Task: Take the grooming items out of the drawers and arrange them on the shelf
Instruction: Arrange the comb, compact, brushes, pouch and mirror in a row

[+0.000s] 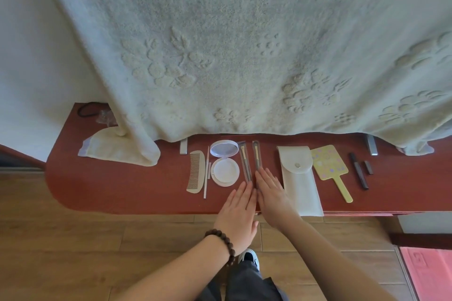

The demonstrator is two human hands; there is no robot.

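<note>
Grooming items lie in a row on the red-brown shelf (110, 186): a cream comb (196, 170), a thin white stick (206, 173), an open round compact (224, 163), two brushes in clear sleeves (245, 161) (256, 155), a white snap pouch (299, 178), a yellow hand mirror (330, 166) and two dark tubes (359, 173). My left hand (238, 215) and my right hand (271, 193) rest flat side by side on the shelf's front. Their fingertips touch the near ends of the two brushes. Neither hand holds anything.
A large cream embossed towel (244, 44) hangs over the back of the shelf. A folded cloth (115, 146), a black hair tie (85, 109) and a small plastic bag lie at the left. Wooden floor is below, with a pink mat (428, 273) at the right.
</note>
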